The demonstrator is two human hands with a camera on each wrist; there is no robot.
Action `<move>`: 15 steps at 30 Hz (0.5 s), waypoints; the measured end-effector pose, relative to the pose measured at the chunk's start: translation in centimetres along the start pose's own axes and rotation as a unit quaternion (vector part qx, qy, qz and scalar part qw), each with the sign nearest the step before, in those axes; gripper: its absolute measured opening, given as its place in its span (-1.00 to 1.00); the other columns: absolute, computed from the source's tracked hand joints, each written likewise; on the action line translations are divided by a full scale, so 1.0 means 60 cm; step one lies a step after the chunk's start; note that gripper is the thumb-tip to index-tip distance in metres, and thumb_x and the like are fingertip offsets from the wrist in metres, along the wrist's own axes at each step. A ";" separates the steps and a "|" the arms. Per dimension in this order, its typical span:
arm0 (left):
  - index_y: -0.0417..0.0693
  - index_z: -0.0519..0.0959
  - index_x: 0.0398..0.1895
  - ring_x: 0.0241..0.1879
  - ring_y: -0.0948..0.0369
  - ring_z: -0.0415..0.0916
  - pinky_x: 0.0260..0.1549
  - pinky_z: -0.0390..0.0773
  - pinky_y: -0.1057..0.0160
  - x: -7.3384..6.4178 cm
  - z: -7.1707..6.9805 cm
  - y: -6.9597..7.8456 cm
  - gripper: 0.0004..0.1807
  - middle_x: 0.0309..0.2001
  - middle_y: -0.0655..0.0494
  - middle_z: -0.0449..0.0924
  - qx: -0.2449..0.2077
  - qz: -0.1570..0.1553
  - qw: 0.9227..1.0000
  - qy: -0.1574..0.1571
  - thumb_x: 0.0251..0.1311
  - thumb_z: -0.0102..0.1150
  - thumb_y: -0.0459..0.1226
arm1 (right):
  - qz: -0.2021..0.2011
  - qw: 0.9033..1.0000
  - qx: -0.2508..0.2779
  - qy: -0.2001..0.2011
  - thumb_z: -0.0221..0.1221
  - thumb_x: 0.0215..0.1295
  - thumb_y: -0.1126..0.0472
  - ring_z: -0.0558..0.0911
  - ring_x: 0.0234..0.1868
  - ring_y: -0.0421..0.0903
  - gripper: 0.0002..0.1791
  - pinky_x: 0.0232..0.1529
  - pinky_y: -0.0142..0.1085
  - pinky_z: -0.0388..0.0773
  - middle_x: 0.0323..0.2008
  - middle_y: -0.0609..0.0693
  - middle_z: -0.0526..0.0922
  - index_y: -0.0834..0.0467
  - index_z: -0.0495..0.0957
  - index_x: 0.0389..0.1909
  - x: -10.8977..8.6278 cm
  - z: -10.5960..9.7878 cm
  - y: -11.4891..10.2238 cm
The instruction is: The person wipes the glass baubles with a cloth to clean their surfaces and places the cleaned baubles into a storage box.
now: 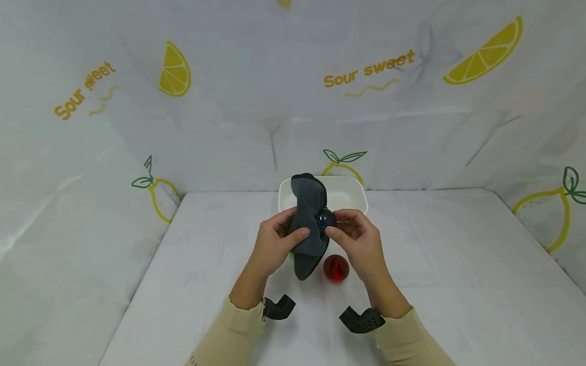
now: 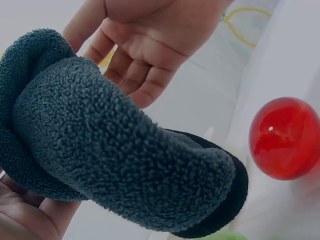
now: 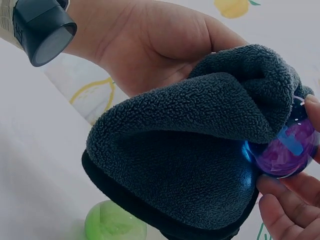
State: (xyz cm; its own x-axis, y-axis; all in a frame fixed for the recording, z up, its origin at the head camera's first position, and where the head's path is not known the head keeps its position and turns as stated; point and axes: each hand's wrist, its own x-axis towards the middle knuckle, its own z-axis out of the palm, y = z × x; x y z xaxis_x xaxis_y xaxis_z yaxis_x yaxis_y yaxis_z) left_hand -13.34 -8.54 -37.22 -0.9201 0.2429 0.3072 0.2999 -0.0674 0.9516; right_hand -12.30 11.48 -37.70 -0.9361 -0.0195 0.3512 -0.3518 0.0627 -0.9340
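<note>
My left hand [image 1: 273, 246] grips a folded dark grey-blue towel [image 1: 305, 201] with a fluffy surface and a black edge, its thumb pressed on the front. Between the fingertips of my right hand [image 1: 363, 244] is a clear blue-purple ball [image 3: 285, 152], pinched against the towel's side. In the right wrist view, part of the ball is covered by the towel. A see-through red ball [image 1: 336, 268] rests on the table just below both hands. Under the towel sits a clear green ball [image 3: 115, 222], mostly hidden in the head view.
Behind the hands stands a white rectangular tray [image 1: 352, 193], partly blocked by the towel. A white cloth covers the table [image 1: 220, 254]. At the back hangs a pale curtain [image 1: 256, 91] printed with lemons. A black wrist camera [image 1: 279, 307] is strapped to each wrist.
</note>
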 end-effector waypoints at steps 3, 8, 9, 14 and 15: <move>-0.21 0.47 0.28 -0.04 0.16 0.62 -0.03 0.63 0.26 0.000 0.000 0.000 -0.44 0.06 -0.20 0.60 0.004 0.001 1.000 0.002 0.20 0.31 -0.30 | 0.006 1.000 0.000 0.004 0.30 0.26 0.30 0.66 -0.13 -0.19 -0.63 -0.06 -0.43 0.63 -0.06 0.01 0.63 0.28 0.52 0.06 0.001 0.001 -0.002; -0.20 0.47 0.29 -0.05 0.14 0.62 -0.04 0.64 0.27 0.000 0.001 -0.002 -0.43 0.06 -0.17 0.61 0.017 0.000 1.000 0.008 0.18 0.32 -0.33 | 0.019 1.000 0.003 0.004 0.29 0.28 0.27 0.66 -0.16 -0.18 -0.63 -0.09 -0.40 0.65 -0.07 -0.01 0.65 0.26 0.53 0.08 0.001 0.002 -0.002; -0.19 0.47 0.29 -0.04 0.14 0.62 -0.03 0.63 0.27 0.000 0.001 -0.003 -0.43 0.06 -0.17 0.61 0.021 0.000 1.000 0.010 0.17 0.32 -0.34 | 0.023 1.000 0.002 0.004 0.28 0.29 0.26 0.66 -0.16 -0.18 -0.63 -0.09 -0.39 0.65 -0.07 0.00 0.64 0.26 0.53 0.08 0.001 0.002 -0.001; -0.17 0.48 0.28 -0.02 0.10 0.61 -0.01 0.63 0.21 0.000 0.003 -0.006 -0.42 0.07 -0.13 0.62 0.046 -0.001 0.999 0.019 0.15 0.34 -0.33 | 0.057 0.998 0.004 0.012 0.26 0.33 0.19 0.67 -0.20 -0.16 -0.59 -0.12 -0.38 0.66 -0.07 0.08 0.62 0.19 0.48 0.15 0.001 0.006 0.001; -0.15 0.48 0.28 -0.01 0.09 0.61 -0.01 0.63 0.19 0.000 0.003 -0.007 -0.42 0.08 -0.12 0.62 0.049 -0.004 0.999 0.019 0.15 0.34 -0.33 | 0.068 0.997 0.010 0.015 0.25 0.33 0.17 0.67 -0.22 -0.16 -0.58 -0.12 -0.37 0.66 -0.07 0.09 0.63 0.18 0.47 0.16 0.001 0.008 0.002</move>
State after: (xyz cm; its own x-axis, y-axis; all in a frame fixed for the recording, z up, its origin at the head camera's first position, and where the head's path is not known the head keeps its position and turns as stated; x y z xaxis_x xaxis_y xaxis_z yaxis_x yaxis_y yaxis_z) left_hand -13.44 -8.36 -37.60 -0.9310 0.2066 0.3010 0.3134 0.0295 0.9492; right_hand -12.42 11.03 -37.79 -0.9749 0.0172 0.2219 -0.2210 0.0431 -0.9743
